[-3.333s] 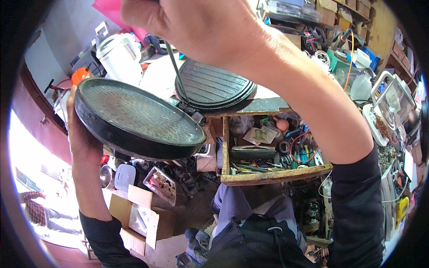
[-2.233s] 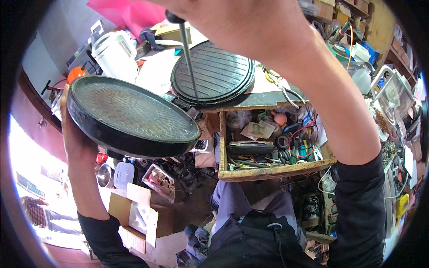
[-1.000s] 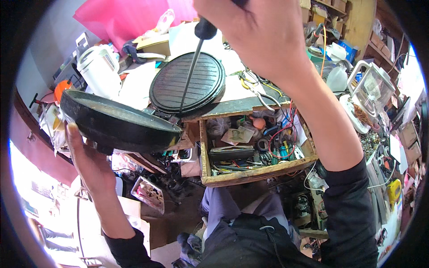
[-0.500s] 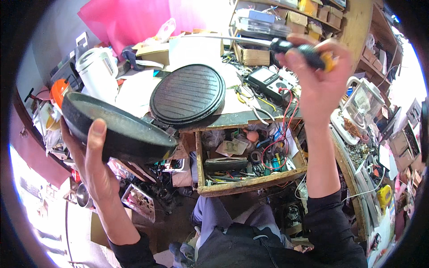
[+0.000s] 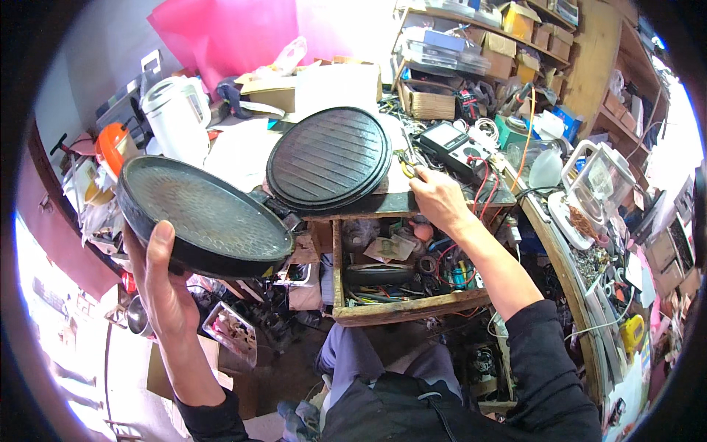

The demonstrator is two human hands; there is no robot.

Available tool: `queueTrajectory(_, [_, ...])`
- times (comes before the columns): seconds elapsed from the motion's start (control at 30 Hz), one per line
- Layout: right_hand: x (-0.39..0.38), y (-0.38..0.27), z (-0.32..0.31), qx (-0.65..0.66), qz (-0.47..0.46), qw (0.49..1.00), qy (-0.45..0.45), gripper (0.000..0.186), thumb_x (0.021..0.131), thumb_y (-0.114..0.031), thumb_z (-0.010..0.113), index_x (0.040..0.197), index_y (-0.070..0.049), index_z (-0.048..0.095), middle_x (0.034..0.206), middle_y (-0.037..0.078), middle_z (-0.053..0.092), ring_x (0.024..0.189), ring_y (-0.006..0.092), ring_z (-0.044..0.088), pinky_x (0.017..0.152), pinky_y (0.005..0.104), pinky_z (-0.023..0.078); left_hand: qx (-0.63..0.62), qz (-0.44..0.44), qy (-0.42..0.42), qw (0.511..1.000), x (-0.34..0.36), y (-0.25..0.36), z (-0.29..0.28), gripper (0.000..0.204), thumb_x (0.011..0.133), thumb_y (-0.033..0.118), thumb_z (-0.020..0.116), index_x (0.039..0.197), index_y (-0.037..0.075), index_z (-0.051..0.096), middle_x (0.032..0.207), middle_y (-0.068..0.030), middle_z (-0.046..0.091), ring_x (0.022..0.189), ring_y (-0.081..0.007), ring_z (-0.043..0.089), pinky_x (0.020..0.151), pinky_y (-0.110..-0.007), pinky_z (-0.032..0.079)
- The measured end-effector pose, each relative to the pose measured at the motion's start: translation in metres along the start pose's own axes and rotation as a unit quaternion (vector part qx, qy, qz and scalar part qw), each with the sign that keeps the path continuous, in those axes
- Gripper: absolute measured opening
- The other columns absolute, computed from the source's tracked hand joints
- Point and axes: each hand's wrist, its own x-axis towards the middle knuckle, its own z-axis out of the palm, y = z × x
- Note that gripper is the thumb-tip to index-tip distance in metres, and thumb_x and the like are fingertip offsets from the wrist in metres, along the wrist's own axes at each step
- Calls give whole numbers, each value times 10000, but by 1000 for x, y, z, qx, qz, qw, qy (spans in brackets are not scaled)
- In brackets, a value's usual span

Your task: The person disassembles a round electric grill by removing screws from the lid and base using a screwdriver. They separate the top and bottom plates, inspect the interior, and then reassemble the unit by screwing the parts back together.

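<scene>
My left hand (image 5: 166,295) grips the dark round pan half (image 5: 202,214) of a hinged electric griddle from below and beside it, tilting it left of the ridged plate (image 5: 328,158), which lies on the bench. A hinge (image 5: 276,210) sits between the two halves. My right hand (image 5: 438,195) is just right of the ridged plate, at the bench's front edge, fingers closed on yellow-handled pliers (image 5: 406,166); their far end is partly hidden. The screwdriver is no longer visible in that hand.
An open wooden drawer (image 5: 405,309) of tools juts below the bench. A black-and-white meter (image 5: 449,144) with red leads lies at the back right. A white jug (image 5: 177,118) stands at the back left, with shelves of boxes (image 5: 497,51) behind and a cluttered side counter (image 5: 589,280) at the right.
My right hand came down from above the plate, where it held a long screwdriver, to the pliers at the bench edge. My left hand still holds the tilted pan half, its face now more visible.
</scene>
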Motion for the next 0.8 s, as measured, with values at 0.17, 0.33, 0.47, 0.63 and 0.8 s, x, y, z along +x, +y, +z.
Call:
queueTrajectory(0.17, [27, -12, -7, 212, 136, 965, 77, 350, 885, -188, 607, 1177, -21, 704, 1201, 176, 686, 985, 373, 695, 912, 425, 544, -40, -64, -28, 997, -21, -6, -23, 683, 948, 392, 703, 1456, -2, 472, 1361, -164, 575, 1183, -257, 637, 902, -414, 605])
queueTrajectory(0.33, [63, -18, 0, 721, 347, 600, 12, 514, 986, -193, 512, 1419, 84, 499, 1182, 179, 683, 1036, 270, 707, 924, 382, 588, -74, -50, 3, 996, -35, -16, -35, 636, 953, 350, 695, 1439, -4, 489, 1356, -156, 585, 1180, -259, 635, 930, -431, 585])
queueTrajectory(0.47, [65, -16, 4, 773, 377, 509, 46, 530, 949, -148, 547, 1439, 52, 514, 1068, 113, 704, 939, 209, 711, 818, 368, 614, -102, -53, 8, 993, -47, -20, -35, 609, 926, 300, 694, 1427, 10, 504, 1352, -128, 594, 1187, -253, 622, 974, -436, 544])
queueTrajectory(0.63, [68, -12, 0, 774, 321, 545, 6, 294, 927, -106, 640, 1198, 10, 642, 995, 84, 708, 833, 190, 708, 753, 347, 620, -103, -63, 18, 993, -54, -25, -45, 815, 797, 248, 741, 1497, 6, 402, 1369, -156, 532, 1234, -284, 559, 1066, -438, 464])
queueTrajectory(0.8, [71, -29, -15, 723, 298, 621, 58, 360, 905, -6, 671, 1264, 0, 632, 1015, 77, 733, 846, 157, 708, 764, 321, 605, -115, -41, 27, 992, -68, -24, -49, 799, 738, 202, 707, 1464, -2, 443, 1306, -149, 563, 1193, -278, 570, 1049, -418, 466])
